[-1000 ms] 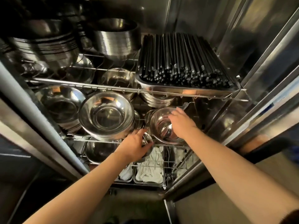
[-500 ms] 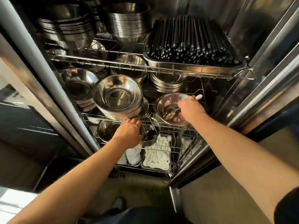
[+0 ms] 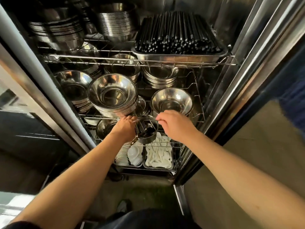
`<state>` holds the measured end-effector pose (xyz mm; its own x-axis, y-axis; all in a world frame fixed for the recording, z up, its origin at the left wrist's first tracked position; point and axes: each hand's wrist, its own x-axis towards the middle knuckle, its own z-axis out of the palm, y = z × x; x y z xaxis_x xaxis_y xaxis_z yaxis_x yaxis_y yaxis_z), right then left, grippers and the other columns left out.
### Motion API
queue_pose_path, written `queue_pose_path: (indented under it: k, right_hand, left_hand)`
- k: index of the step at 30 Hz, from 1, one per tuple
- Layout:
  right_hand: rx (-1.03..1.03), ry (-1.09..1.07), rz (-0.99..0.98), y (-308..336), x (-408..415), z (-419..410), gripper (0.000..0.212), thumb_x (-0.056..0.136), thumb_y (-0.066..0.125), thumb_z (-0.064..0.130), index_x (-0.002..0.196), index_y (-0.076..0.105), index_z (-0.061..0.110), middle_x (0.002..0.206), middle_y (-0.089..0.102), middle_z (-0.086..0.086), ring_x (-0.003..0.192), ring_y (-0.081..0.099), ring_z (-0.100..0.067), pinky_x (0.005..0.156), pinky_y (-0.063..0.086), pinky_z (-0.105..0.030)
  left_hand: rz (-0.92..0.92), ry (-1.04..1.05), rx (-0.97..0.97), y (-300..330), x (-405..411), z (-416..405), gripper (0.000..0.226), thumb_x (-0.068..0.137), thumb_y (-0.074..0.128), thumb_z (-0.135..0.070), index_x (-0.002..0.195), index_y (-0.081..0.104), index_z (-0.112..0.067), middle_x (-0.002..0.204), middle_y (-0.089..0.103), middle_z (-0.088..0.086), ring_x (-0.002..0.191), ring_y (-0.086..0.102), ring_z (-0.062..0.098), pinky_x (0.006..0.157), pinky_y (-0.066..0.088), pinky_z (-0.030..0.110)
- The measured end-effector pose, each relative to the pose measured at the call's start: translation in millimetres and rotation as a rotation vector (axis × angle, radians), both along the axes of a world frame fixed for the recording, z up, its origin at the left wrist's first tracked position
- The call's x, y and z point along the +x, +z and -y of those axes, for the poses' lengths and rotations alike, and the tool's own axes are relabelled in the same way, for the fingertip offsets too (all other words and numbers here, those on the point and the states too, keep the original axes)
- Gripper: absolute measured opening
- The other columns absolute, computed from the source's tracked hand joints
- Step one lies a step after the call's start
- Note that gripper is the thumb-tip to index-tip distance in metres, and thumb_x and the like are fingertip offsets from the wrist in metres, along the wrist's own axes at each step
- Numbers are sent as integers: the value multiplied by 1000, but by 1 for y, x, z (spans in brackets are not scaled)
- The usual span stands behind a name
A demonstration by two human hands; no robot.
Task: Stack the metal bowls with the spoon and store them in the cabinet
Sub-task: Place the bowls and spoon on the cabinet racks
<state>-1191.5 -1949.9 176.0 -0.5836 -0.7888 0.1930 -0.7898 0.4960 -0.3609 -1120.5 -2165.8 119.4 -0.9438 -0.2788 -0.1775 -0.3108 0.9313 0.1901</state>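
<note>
The open steel cabinet has wire shelves. A single metal bowl sits on the middle shelf at the right, beside a tall stack of metal bowls. My right hand is just in front of the single bowl. Its fingers are pinched on a thin, pale, blurred spoon that points left. My left hand grips the left side of a small metal cup holding dark utensils, just below the middle shelf's front wire. The spoon's bowl end is hidden.
A steel tray of black chopsticks fills the top shelf's right side, with bowl stacks to its left. More bowl stacks stand behind. Trays of white spoons lie on the bottom shelf. Steel door frames flank the opening.
My right hand has come out of the single bowl with the spoon and moved down and left towards the small cup. My left hand stays at the cup. My view has pulled back.
</note>
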Motion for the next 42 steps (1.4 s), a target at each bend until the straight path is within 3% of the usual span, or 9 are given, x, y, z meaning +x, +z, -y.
queue_pose_path:
  k: [5,12,16,18,23,27,31,36,42]
  right_hand:
    - [184,-125,164,-46,5,-11,25,102,53,16,119,71,16,117,70,-4,108,63,-23,93,54,-45]
    - [400,-388,166,-91,-11,21,23,92,56,5,99,75,18,92,74,-6,86,71,-29,68,56,-35]
    - [470,-471,158,-110,-19,48,21,90,57,0,97,73,12,95,75,-8,84,69,-29,64,46,-34]
    - [488,-491,162,-119,-23,61,26,90,54,-3,101,74,10,101,76,-10,93,72,-31,65,44,-35]
    - [551,-460,97,-137,-28,89,31,93,52,-4,112,74,6,111,75,-11,104,71,-33,70,47,-37]
    - [624,-387,-7,-145,-25,106,31,88,58,-6,107,75,12,104,75,-4,98,71,-28,66,46,-33]
    - [717,-318,-105,-148,-18,123,28,89,59,-1,108,72,14,106,74,-2,96,71,-27,83,56,-39]
    - [745,-249,-124,-154,-8,135,27,88,58,0,106,72,15,103,74,-2,94,70,-28,78,53,-39]
    - [661,-200,15,-163,-5,137,24,100,52,9,116,71,10,117,73,-7,113,65,-30,95,52,-39]
  left_hand:
    - [-14,22,13,-6,-1,2,73,86,55,-3,155,34,-14,156,44,12,146,36,29,122,26,37]
    - [-33,8,6,-9,0,1,74,86,64,-21,154,34,-15,152,46,9,143,37,30,119,30,39]
    - [-23,-29,-59,-12,-1,2,74,92,62,-32,156,29,-13,156,42,10,147,31,31,123,21,39]
    - [-23,-36,-85,-14,0,2,74,93,60,-35,156,28,-11,156,41,11,148,29,32,123,20,39]
    - [-78,-75,-116,-18,3,3,71,93,59,-34,153,31,-10,151,45,11,143,34,32,121,21,40]
    - [-95,-91,-128,-20,4,4,69,92,60,-32,151,33,-10,146,49,11,139,38,32,120,23,39]
    - [-101,-96,-167,-24,3,3,73,92,59,-35,153,29,-8,148,47,12,143,35,32,124,15,40]
    - [-109,-87,-169,-25,4,2,76,94,57,-41,156,26,-10,154,42,13,148,29,32,125,11,40]
    - [-100,-90,-179,-22,4,0,75,91,60,-34,154,29,-9,150,45,12,144,34,32,124,15,41]
